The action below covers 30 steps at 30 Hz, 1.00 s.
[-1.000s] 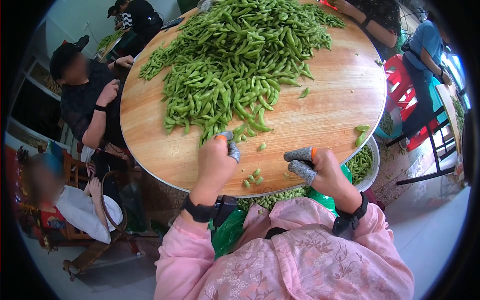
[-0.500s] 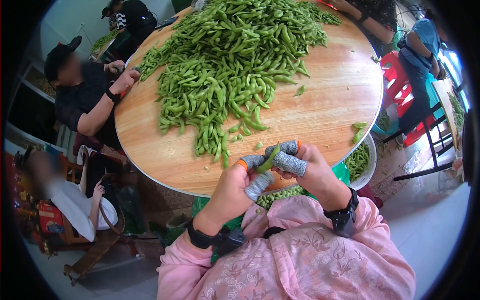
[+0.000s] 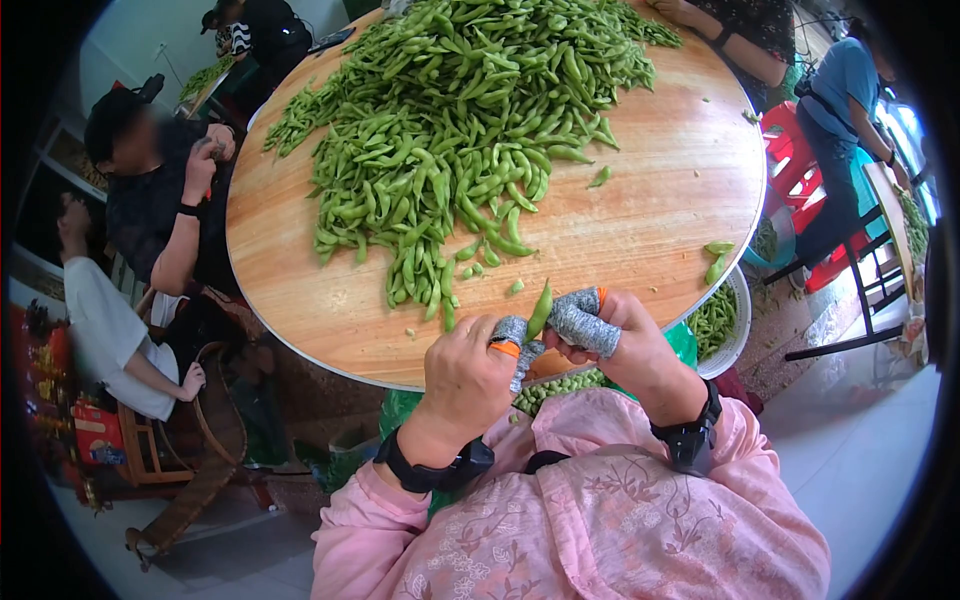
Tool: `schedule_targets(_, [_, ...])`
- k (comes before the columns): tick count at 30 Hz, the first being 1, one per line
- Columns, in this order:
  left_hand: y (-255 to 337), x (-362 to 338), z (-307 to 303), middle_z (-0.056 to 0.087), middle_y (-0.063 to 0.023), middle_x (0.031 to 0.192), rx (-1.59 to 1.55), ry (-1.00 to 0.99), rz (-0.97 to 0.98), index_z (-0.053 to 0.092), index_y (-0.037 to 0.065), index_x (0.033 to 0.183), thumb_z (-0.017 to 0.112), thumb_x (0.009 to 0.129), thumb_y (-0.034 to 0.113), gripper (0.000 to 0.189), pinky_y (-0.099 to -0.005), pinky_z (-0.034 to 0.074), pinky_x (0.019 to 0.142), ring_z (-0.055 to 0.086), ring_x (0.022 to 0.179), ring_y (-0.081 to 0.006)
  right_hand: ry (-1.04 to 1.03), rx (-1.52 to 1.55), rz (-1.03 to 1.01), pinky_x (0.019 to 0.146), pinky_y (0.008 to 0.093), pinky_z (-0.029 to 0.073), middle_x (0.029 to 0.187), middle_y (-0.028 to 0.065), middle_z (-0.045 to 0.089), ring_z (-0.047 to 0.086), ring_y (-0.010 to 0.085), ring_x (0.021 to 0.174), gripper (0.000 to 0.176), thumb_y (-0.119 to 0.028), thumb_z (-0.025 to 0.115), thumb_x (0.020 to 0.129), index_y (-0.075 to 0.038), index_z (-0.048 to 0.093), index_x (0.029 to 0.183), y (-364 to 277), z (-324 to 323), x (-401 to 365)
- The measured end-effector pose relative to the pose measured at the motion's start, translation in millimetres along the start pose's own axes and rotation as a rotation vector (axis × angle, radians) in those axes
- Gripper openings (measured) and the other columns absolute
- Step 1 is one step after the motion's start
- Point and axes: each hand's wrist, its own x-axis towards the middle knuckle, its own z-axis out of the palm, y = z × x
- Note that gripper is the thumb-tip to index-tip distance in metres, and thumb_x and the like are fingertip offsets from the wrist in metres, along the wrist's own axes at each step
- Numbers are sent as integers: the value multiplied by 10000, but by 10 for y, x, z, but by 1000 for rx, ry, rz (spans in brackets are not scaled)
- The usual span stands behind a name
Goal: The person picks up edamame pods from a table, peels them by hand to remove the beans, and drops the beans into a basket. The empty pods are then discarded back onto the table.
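Observation:
A single green soybean pod [image 3: 540, 312] stands nearly upright between my two hands at the table's near edge. My left hand [image 3: 470, 365] is closed, pinching the pod's lower end from the left. From the other side, the bent fingers of my right hand [image 3: 625, 340] press on the same pod. Grey knitted covers with orange bands wrap fingers on both hands, and they hide part of the pod. Beyond my hands, a big heap of soybean pods [image 3: 450, 150] spreads over the round wooden table [image 3: 650, 220]. Shelled beans [image 3: 555, 390] lie below the edge, under my hands.
A white basket of pods [image 3: 740, 315] stands below the table's right edge. A few stray pods [image 3: 717, 262] lie near that edge. One person in black [image 3: 150, 190] sits at the left, another in white [image 3: 120, 340] behind. Red chairs [image 3: 790, 150] stand at right.
My left hand has turned over the pod, showing more of its back, and the pod now stands more upright. At left, the person in black has lifted both hands off the table; the person in white has risen.

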Motion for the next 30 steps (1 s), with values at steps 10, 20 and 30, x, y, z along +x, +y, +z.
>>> schedule_targets(10, [38, -22, 57, 527, -118, 793, 14, 9, 23, 528, -8, 746, 559, 653, 75, 129, -358, 442, 537, 525, 691, -266, 25, -134, -128, 569, 194, 390, 671, -9, 557, 491, 54, 621, 187, -171, 541, 835, -6, 583, 755, 59, 20, 25])
schedule_targets(20, [124, -119, 140, 532, -118, 636, -951, 81, -442, 519, 3, 775, 501, 798, 80, 83, -312, 420, 517, 530, 559, -271, -21, -54, -310, 642, 221, 418, 732, 16, 566, 524, 75, 699, 147, -135, 532, 842, 7, 546, 806, 241, 19, 72])
schedule_targets(30, [138, -123, 166, 510, -17, 591, -995, 169, -428, 519, 12, 787, 439, 884, 199, 225, -255, 387, 466, 454, 491, -106, -96, -20, -215, 635, 215, 416, 764, 13, 566, 510, 74, 705, 147, -131, 554, 825, 15, 571, 819, 209, 17, 33])
